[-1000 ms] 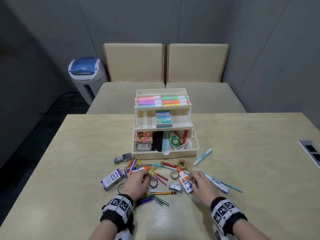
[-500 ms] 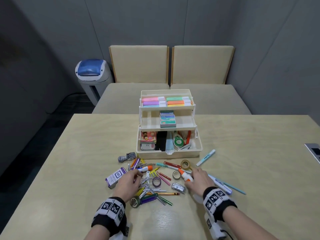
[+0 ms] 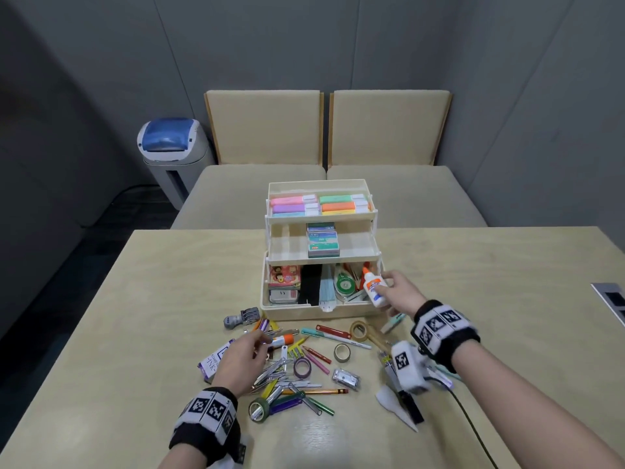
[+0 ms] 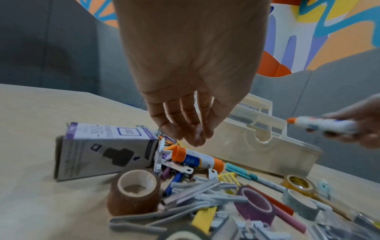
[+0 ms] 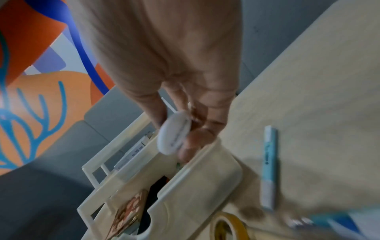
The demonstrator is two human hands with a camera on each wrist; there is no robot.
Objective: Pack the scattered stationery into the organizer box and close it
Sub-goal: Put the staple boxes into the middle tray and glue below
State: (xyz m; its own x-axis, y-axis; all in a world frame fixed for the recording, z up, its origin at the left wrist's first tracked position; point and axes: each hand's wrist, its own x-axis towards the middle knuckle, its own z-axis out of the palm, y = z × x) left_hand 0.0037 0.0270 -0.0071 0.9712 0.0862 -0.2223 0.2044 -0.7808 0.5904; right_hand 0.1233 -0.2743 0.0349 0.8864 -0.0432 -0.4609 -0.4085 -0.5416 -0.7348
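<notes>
The cream organizer box stands open with its tiers stepped back; the bottom compartment and both trays hold items. My right hand grips a white glue bottle with an orange tip, tilted over the right end of the bottom compartment; its oval base shows just above the box rim. My left hand hovers with relaxed fingers, holding nothing, above an orange-capped glue stick and beside a purple ink box. Scattered pens, clips and tape rolls lie in front of the box.
A light blue marker lies on the table right of the box. A brown tape roll stands at the pile's near edge. A socket plate sits at the table's right edge. Two chairs and a bin stand beyond.
My right hand picked the glue bottle up from the table and carried it forward to the box's right end. My left hand shifted slightly toward the glue stick.
</notes>
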